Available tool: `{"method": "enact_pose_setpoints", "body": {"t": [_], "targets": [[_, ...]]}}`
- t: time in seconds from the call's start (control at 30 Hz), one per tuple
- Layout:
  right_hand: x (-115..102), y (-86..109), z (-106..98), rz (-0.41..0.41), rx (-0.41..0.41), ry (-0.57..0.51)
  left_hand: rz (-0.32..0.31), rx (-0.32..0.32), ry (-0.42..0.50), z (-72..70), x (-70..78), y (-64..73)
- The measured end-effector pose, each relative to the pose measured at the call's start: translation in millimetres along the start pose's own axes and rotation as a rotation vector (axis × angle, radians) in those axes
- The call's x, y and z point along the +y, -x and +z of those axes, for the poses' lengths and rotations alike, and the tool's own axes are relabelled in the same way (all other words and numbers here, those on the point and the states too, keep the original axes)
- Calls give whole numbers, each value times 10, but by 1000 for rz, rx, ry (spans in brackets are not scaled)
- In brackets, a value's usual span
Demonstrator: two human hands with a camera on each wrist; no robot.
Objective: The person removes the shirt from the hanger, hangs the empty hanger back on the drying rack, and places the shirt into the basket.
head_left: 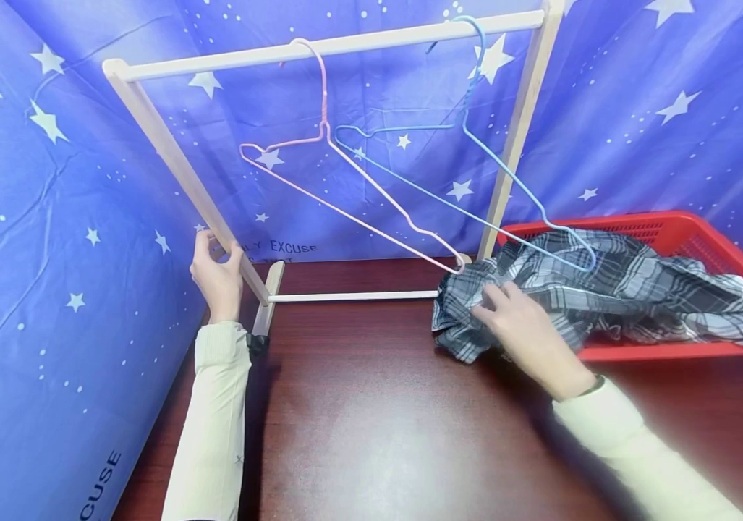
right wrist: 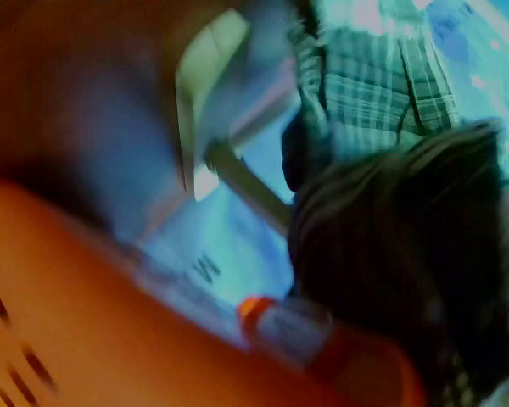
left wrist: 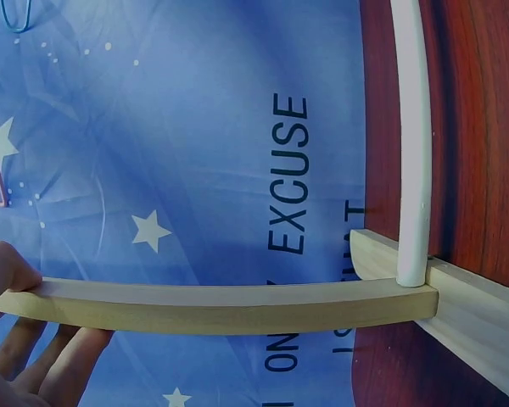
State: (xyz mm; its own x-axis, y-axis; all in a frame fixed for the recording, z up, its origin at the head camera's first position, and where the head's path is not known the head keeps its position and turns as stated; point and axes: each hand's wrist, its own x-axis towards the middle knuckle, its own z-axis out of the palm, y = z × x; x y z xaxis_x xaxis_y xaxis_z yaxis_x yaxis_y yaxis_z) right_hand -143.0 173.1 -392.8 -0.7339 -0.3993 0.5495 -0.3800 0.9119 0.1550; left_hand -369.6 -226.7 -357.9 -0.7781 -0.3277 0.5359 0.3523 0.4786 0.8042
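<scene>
My left hand (head_left: 216,281) holds the left post (head_left: 172,163) of a light wooden clothes rack, thumb on one side and fingers on the other. The left wrist view shows that grip on the post (left wrist: 237,309) too. On the right, my right hand (head_left: 527,334) pinches a black, grey and white plaid shirt (head_left: 651,278). Bunched cloth spills over the left end of a red plastic basket (head_left: 684,352), while the rest lies inside it. The right wrist view is blurred, with the dark shirt (right wrist: 390,229) hiding the fingertips.
From the rack's top bar (head_left: 384,42) hang a pink wire hanger (head_left: 325,101) and a blue wire hanger (head_left: 469,98), whose lower end overlaps the shirt. A white lower rod (head_left: 351,297) crosses near the dark red-brown table (head_left: 371,405). Blue star-patterned cloth (head_left: 85,217) stands behind and left.
</scene>
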Motion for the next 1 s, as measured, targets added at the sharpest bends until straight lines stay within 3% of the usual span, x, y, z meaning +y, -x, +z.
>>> {"method": "enact_pose_setpoints", "body": {"t": [0.27, 0.6, 0.8, 1.0], "targets": [[233, 7, -279, 31, 11, -22, -2, 3, -26, -4, -2, 3], [625, 175, -551, -111, -27, 83, 10, 10, -23, -6, 9, -12], [798, 390, -612, -109, -30, 79, 4, 11, -41, -1, 3, -6], [957, 484, -709, -70, 5, 106, -8, 5, -40, 11, 10, -1]]}}
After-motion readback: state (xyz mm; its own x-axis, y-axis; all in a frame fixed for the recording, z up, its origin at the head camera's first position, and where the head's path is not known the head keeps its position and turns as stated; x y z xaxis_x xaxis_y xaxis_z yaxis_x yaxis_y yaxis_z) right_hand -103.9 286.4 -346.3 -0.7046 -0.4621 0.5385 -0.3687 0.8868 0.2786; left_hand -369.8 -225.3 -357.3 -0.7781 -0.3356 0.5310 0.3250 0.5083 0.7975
